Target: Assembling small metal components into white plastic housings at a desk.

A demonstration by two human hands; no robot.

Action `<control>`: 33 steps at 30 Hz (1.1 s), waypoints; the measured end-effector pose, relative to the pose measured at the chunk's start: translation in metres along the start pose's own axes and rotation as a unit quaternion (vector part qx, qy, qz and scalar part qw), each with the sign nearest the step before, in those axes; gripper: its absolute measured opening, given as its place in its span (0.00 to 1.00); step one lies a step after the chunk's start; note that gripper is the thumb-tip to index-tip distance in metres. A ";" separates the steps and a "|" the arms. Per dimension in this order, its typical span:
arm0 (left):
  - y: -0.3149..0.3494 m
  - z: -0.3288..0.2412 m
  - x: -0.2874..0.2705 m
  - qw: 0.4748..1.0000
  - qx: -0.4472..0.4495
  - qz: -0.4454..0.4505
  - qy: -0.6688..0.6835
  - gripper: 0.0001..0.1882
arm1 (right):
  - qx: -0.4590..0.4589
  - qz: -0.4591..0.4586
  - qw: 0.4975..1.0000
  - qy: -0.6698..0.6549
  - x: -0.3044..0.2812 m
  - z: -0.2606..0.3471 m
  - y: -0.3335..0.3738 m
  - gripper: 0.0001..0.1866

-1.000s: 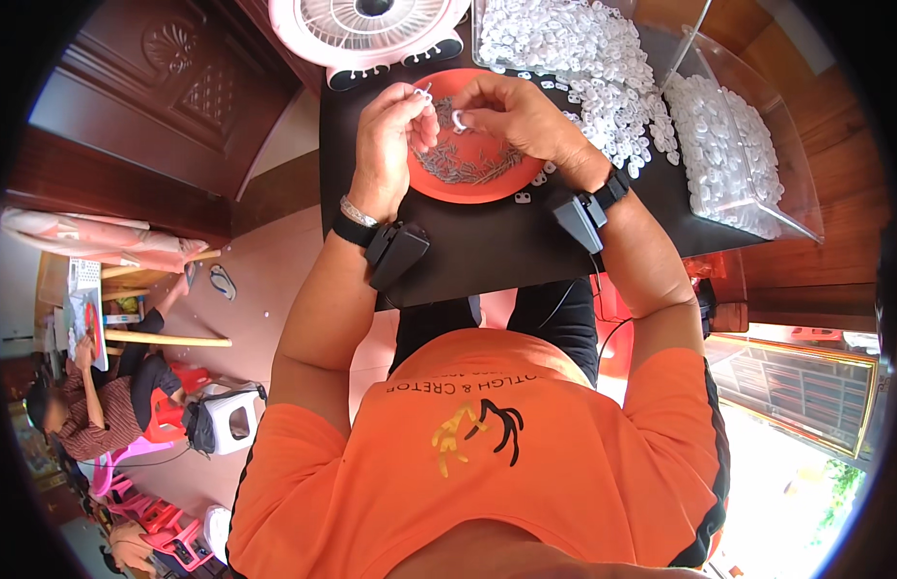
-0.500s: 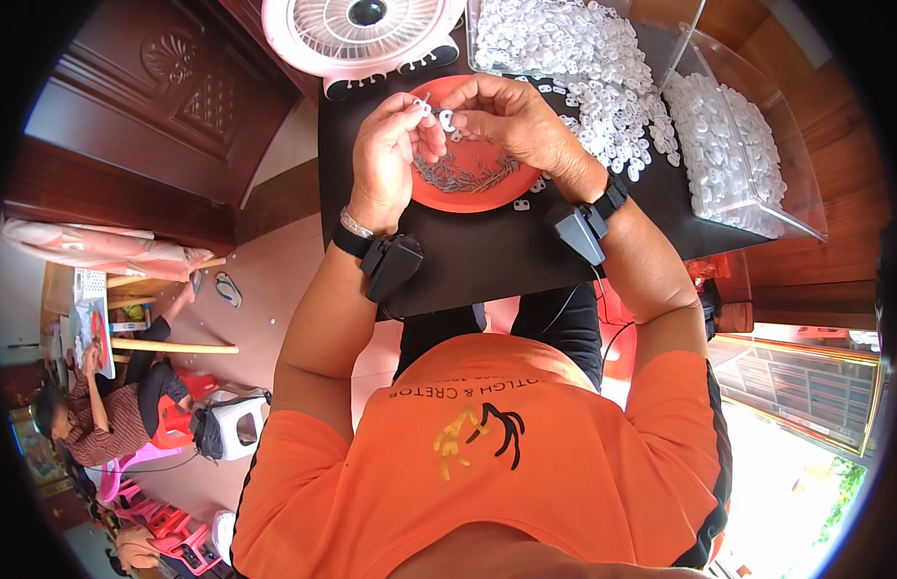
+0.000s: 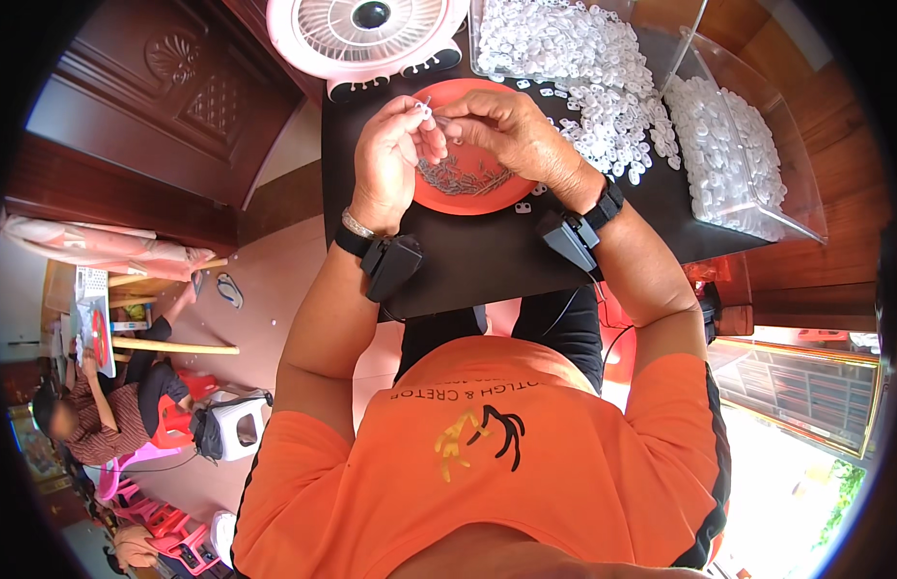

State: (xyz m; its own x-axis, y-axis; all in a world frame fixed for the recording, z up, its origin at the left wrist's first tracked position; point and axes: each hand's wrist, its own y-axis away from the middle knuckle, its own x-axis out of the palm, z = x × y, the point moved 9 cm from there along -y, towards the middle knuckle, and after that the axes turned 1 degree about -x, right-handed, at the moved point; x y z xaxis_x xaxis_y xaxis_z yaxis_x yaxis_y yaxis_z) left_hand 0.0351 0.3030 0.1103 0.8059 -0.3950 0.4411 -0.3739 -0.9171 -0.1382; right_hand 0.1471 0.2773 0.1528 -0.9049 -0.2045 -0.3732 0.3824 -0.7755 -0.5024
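Note:
Over the orange-red plate [image 3: 477,205], my left hand [image 3: 388,154] pinches a small white two-holed plastic piece [image 3: 424,109] between thumb and fingertips. A thin metal pin appears to stick up from that piece. My right hand [image 3: 511,130] is closed just beside it, thumb against forefinger, the tips close to my left fingers. What the right fingertips hold is mostly hidden. Grey metal pins [image 3: 460,179] lie scattered in the plate below. Loose white plastic pieces [image 3: 607,130] like the held one are heaped on the black table [image 3: 468,256] to the right.
Two clear bins of white pieces stand at the back [image 3: 564,43] and right [image 3: 728,154]. A pink fan [image 3: 371,58] is at the back left. Several stray pieces lie near the plate. Another person [image 3: 110,405] sits far left, beside red and pink stools.
My right fingertips have shifted slightly left toward my left hand. The white piece that showed in them is now out of sight. My left hand has barely moved.

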 end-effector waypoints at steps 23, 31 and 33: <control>0.006 0.009 0.006 0.988 -0.026 -0.024 -0.147 0.10 | 0.193 -0.046 0.958 -0.208 -0.017 -0.045 0.003 0.08; 0.007 0.011 0.008 0.984 -0.036 -0.028 -0.169 0.10 | 0.169 -0.063 0.961 -0.210 -0.020 -0.040 0.002 0.09; 0.007 0.011 0.008 0.983 -0.038 -0.027 -0.176 0.10 | 0.167 -0.063 0.962 -0.206 -0.019 -0.038 0.001 0.08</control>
State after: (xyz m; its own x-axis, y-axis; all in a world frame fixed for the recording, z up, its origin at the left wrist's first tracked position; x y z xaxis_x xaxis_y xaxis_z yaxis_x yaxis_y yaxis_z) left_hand 0.0436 0.2929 0.1030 0.9296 -0.3515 0.1106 -0.3480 -0.9361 -0.0506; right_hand 0.1722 0.3029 0.1297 -0.9637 -0.2623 0.0503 0.2455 -0.9441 -0.2200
